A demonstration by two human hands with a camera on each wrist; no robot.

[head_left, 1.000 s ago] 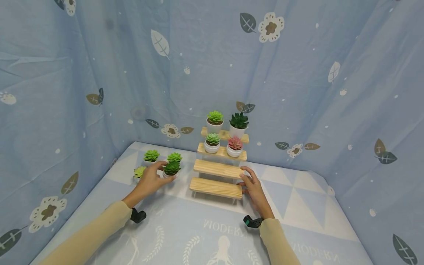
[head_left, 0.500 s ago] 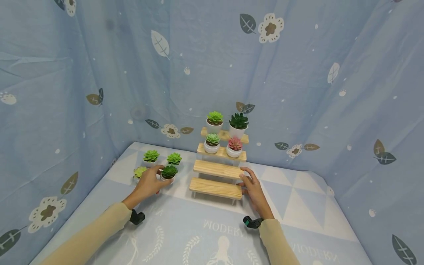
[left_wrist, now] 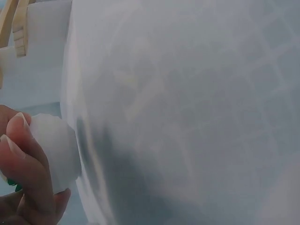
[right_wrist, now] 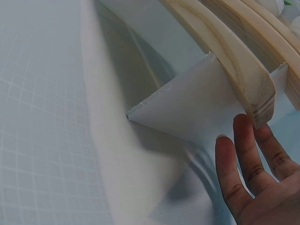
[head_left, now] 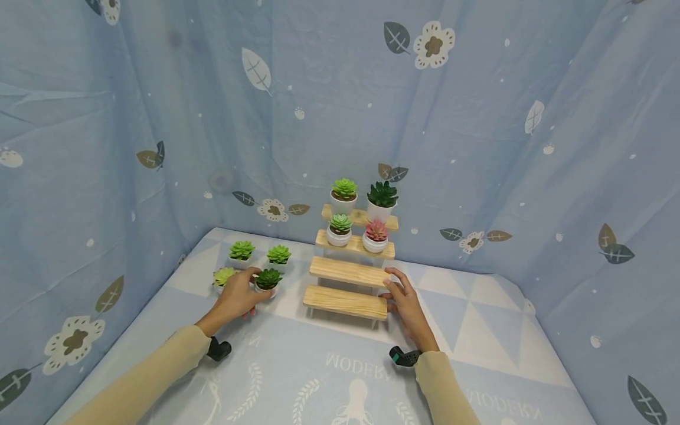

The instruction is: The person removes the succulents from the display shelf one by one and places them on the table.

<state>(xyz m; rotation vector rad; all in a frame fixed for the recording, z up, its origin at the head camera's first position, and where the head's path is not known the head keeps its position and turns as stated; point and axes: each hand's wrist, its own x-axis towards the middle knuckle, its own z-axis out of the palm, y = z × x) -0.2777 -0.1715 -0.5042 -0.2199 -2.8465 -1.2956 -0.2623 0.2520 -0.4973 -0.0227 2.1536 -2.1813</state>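
Observation:
In the head view my left hand [head_left: 236, 294] grips the white pot of a dark green succulent [head_left: 268, 278], left of the stand. The left wrist view has the fingers round that white pot [left_wrist: 58, 150], with a bit of green below. My right hand [head_left: 408, 304] is at the right end of a stepped wooden stand [head_left: 347, 300], its fingertips touching the plank ends. In the right wrist view the straight fingers [right_wrist: 246, 150] reach the end of the lowest plank [right_wrist: 234, 51].
On the stand's upper steps are potted succulents: bright green [head_left: 344, 190], dark green [head_left: 382, 195], pale green [head_left: 340, 225] and pink [head_left: 376, 231]. Green ones [head_left: 241, 251] [head_left: 278, 255] and a yellow-green one [head_left: 223, 276] stand on the left. Red leaves [head_left: 249, 311] peek from under my left hand.
My left hand has shifted slightly left and toward me with the dark green succulent, away from the green one behind it. Red leaves now show below the hand. The right hand stays put.

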